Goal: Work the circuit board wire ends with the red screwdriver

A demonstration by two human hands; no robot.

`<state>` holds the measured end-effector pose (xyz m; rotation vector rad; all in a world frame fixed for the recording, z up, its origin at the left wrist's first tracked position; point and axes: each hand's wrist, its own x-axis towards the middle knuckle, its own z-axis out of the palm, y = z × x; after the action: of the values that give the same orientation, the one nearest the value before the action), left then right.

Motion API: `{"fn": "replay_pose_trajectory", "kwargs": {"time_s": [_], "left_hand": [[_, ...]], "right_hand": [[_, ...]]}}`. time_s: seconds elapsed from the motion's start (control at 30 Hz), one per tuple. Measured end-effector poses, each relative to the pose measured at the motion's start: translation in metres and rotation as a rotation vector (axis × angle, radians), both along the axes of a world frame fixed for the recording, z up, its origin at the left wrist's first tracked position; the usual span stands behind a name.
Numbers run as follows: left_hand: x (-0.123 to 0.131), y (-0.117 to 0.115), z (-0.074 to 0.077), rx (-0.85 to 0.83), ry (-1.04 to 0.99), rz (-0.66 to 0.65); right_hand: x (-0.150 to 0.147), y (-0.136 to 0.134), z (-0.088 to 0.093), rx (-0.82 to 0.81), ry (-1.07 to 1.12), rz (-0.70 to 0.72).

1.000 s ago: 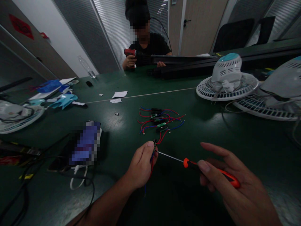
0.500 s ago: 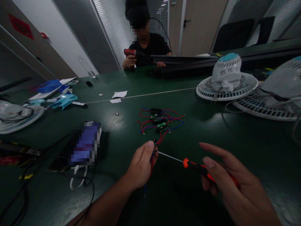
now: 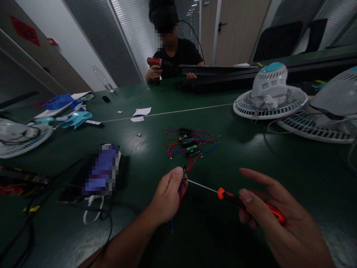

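Left hand (image 3: 167,195) closed, pinching small wired module (image 3: 183,175) between thumb and fingers; red and blue leads (image 3: 180,201) hang down. Right hand (image 3: 275,216) pinches orange-handled screwdriver (image 3: 233,200), index finger lifted clear; shaft points 9 o'clock, tip just beside module. Firm pinch steadies module. Pile of wired modules (image 3: 189,143) at 12 o'clock.

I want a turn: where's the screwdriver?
In the head view, the screwdriver is in the right hand, lower right, its tip reaching toward the wires in the left hand.
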<state>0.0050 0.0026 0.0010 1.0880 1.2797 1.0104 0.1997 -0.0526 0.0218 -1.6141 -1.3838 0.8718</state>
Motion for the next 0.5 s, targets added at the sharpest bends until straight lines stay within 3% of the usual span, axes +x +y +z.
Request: {"fn": "replay_pose_trajectory", "kwargs": {"time_s": [0.5], "left_hand": [[-0.0023, 0.0002, -0.0072, 0.000, 0.003, -0.014]], "right_hand": [[-0.0008, 0.0022, -0.0020, -0.015, 0.157, -0.005]]}}
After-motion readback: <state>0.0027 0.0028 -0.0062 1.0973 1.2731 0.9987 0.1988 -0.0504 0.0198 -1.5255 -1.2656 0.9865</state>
